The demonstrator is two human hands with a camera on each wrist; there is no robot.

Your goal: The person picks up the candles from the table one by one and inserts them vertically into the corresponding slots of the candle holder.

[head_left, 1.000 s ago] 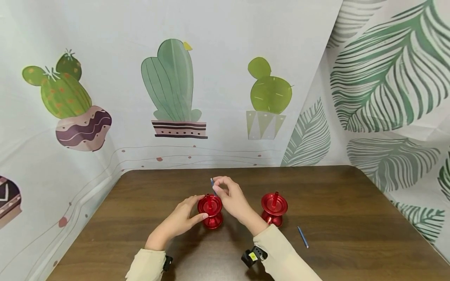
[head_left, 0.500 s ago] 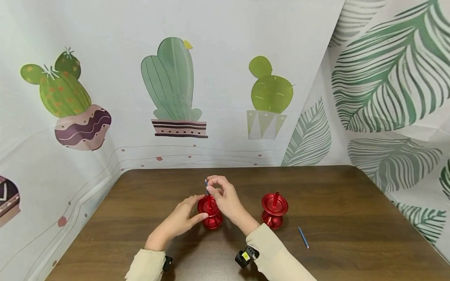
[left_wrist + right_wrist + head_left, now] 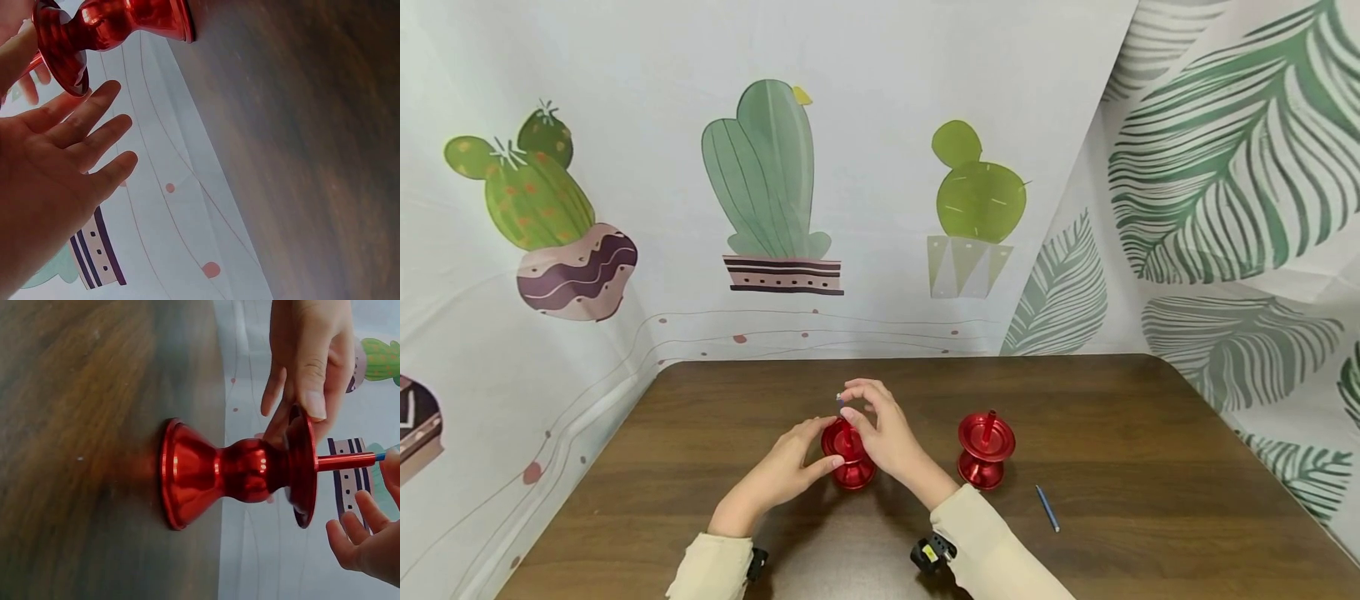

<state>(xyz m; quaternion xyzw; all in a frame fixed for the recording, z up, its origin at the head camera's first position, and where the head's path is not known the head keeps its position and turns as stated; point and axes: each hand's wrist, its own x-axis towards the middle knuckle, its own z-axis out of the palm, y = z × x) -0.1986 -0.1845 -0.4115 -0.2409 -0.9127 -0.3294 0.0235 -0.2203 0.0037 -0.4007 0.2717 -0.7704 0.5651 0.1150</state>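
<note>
A shiny red candlestick (image 3: pixel 854 472) with a dish and central tube stands upright on the table. My left hand (image 3: pixel 784 463) grips its dish rim, with the thumb on the near side and fingers at the far side; in the left wrist view, the other fingers spread below the dish. A slim blue stick (image 3: pixel 380 456) has its lower end at the mouth of the candlestick's tube. My right hand (image 3: pixel 880 425) holds the stick's upper part between thumb and index finger. The right wrist view cuts off that pinch at its edge, and its other fingers are spread.
A second red candlestick (image 3: pixel 983 462) stands upright to the right. Near it another blue stick (image 3: pixel 1047 507) lies on the brown wooden table (image 3: pixel 1120 450). Behind the table hangs a white cloth (image 3: pixel 880 167) printed with cacti and leaves.
My right hand has moved left with the blue stick, over the tube. The stick's top now sits lower, and the right thumb and index finger look wider apart. The left hand stays put.
</note>
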